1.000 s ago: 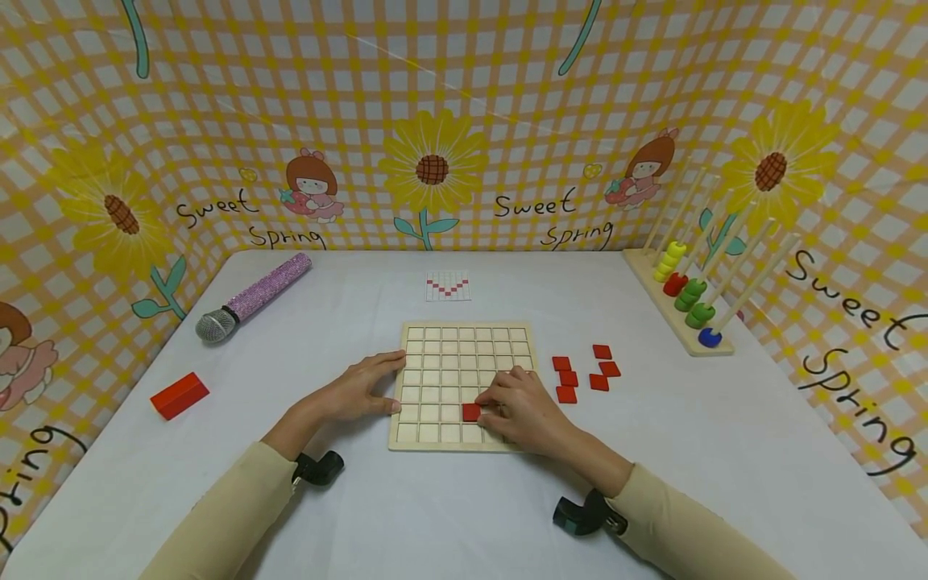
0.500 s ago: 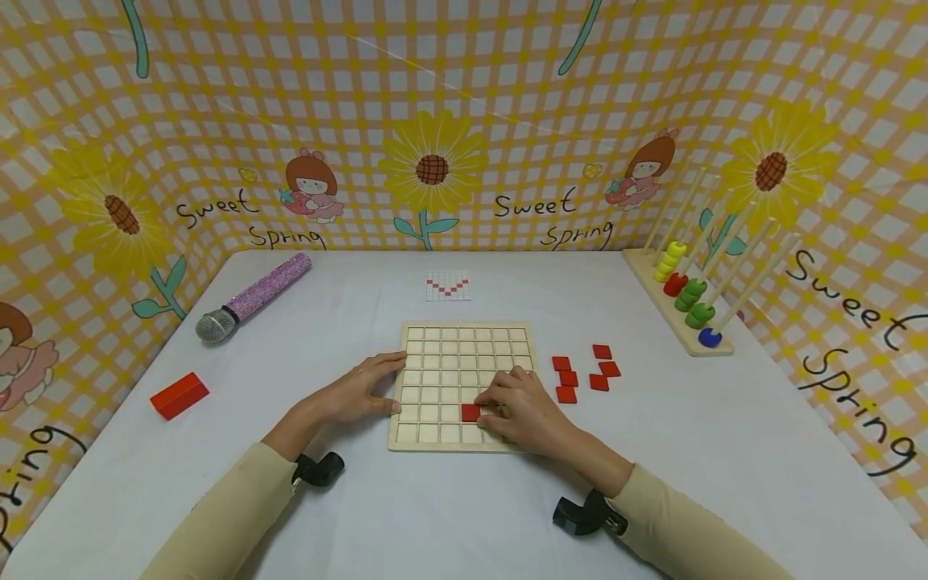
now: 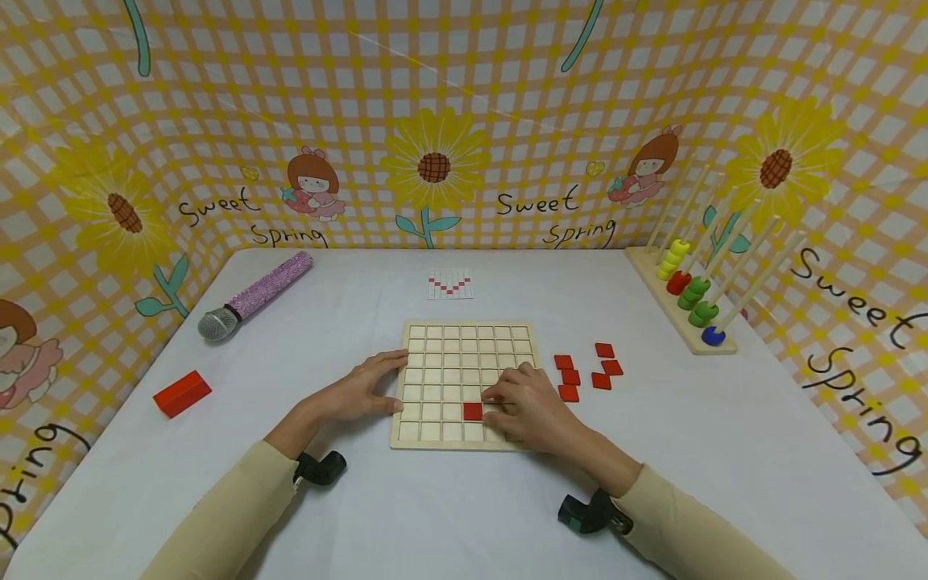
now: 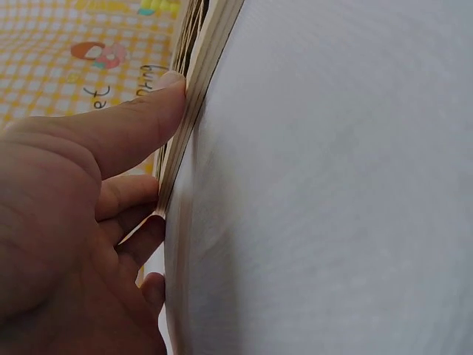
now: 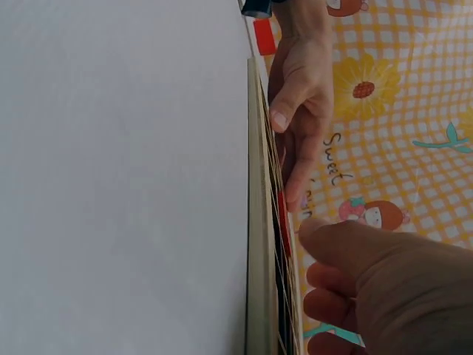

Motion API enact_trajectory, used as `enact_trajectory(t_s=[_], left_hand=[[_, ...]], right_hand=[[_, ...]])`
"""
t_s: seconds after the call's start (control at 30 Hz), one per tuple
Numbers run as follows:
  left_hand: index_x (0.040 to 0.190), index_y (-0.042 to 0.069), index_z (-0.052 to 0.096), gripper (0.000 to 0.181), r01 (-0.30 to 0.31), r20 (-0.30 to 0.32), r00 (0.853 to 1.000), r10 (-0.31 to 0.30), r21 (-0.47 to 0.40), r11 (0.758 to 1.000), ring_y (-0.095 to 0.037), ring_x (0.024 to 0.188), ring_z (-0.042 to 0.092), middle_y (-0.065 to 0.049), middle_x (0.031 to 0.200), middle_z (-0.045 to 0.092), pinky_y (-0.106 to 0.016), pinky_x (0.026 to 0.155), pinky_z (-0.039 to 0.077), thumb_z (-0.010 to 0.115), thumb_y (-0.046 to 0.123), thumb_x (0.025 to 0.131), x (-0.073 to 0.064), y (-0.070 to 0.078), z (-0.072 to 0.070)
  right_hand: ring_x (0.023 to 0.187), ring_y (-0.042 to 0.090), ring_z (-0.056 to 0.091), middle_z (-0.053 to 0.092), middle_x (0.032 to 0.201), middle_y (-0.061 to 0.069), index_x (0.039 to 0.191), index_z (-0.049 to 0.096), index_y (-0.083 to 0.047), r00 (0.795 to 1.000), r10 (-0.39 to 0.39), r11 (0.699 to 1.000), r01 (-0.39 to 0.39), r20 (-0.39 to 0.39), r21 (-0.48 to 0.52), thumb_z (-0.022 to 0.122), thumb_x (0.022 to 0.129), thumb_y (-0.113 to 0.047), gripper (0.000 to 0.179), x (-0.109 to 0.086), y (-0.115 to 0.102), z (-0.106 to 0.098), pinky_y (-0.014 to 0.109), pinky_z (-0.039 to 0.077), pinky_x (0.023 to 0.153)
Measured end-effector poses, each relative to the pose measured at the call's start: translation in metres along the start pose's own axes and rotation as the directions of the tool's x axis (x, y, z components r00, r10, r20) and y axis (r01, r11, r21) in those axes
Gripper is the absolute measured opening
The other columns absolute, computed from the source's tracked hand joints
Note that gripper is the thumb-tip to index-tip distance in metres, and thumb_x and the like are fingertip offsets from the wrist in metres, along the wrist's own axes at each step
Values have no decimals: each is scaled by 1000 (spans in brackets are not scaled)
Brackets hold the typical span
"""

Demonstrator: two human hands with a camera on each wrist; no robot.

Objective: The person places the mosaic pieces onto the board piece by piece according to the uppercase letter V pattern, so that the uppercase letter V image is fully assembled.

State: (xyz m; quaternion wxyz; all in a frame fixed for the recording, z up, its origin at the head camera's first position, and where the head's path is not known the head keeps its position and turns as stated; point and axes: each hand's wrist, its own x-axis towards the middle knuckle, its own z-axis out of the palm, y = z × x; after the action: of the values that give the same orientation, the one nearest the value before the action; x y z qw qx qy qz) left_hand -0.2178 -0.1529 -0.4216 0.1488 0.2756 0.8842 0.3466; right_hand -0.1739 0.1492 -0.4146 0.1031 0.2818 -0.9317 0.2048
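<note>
A square wooden grid board (image 3: 435, 445) lies on the white tabletop in the head view. One red square tile (image 3: 473, 412) sits in its second row from the front, in the middle column. My left hand (image 3: 358, 391) touches the board's left edge with thumb and fingertips, as the left wrist view shows along the wooden edge (image 4: 194, 103). Over the right part of the board is my right hand (image 3: 532, 411), fingers loosely bent, thumb and fingertips just right of the tile. In the right wrist view, a gap shows between the right thumb (image 5: 321, 235) and the red tile (image 5: 284, 225).
Several loose red tiles (image 3: 570, 377) lie right of the board. Behind it is a small card (image 3: 449, 284) with a red V pattern. A microphone (image 3: 254, 298) and a red block (image 3: 182, 394) are at left; a bead-peg stand (image 3: 714, 350) is at back right.
My right hand's thumb and fingers have come slightly away from the red tile, to the right, leaving it in the grid. The left hand keeps its place; the head view has shifted a little.
</note>
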Motion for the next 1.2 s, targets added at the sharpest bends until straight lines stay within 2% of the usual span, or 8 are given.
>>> enact_trajectory(t_s=[0.13, 0.33, 0.57, 0.73, 0.97, 1.2], left_hand=[[148, 5, 27, 77, 2, 2, 1000, -2, -9, 1000, -34, 146, 12, -10, 158, 17, -59, 115, 13, 68, 25, 86, 0, -2, 1], [149, 5, 26, 77, 4, 9, 1000, -3, -30, 1000, -35, 146, 10, -9, 159, 16, -61, 114, 9, 67, 26, 87, 0, -4, 2], [149, 5, 24, 78, -11, 9, 1000, 11, -44, 999, -36, 146, 8, -11, 159, 15, -63, 113, 7, 66, 27, 87, -1, -4, 2], [149, 6, 23, 78, -11, 13, 1000, 12, -45, 999, -36, 146, 8, -11, 159, 14, -63, 113, 7, 65, 26, 87, 0, -5, 1], [149, 5, 24, 77, -21, 11, 1000, 21, -43, 999, -36, 146, 8, -11, 159, 15, -63, 113, 7, 66, 26, 87, 0, -4, 0], [149, 4, 25, 76, -19, 13, 1000, 20, -47, 999, -37, 146, 8, -12, 159, 15, -64, 113, 7, 65, 26, 87, -1, -3, 0]], right_hand=[[86, 10, 42, 65, 92, -4, 97, 74, -14, 999, 50, 998, -50, -1, 26, 78, 75, -24, 25, -2, 5, -8, 28, 35, 75], [87, 13, 43, 65, 92, -3, 98, 74, -12, 994, 106, 994, -106, -20, 8, 77, 77, -24, 24, -8, 19, -19, 29, 35, 76], [88, 15, 42, 63, 89, -1, 101, 72, -12, 978, 201, 980, -200, -56, 15, 78, 77, -22, 27, -21, 38, -32, 29, 35, 71], [88, 19, 44, 63, 90, 3, 102, 72, -10, 975, 209, 977, -211, -70, -26, 78, 76, -22, 29, -28, 51, -38, 33, 37, 72], [90, 21, 44, 63, 88, 7, 98, 73, -8, 967, 236, 971, -238, -99, -1, 80, 73, -20, 28, -37, 67, -47, 37, 33, 76], [91, 23, 42, 64, 99, 9, 103, 72, -8, 959, 267, 961, -272, -95, -44, 79, 74, -20, 32, -47, 82, -53, 37, 32, 73]])
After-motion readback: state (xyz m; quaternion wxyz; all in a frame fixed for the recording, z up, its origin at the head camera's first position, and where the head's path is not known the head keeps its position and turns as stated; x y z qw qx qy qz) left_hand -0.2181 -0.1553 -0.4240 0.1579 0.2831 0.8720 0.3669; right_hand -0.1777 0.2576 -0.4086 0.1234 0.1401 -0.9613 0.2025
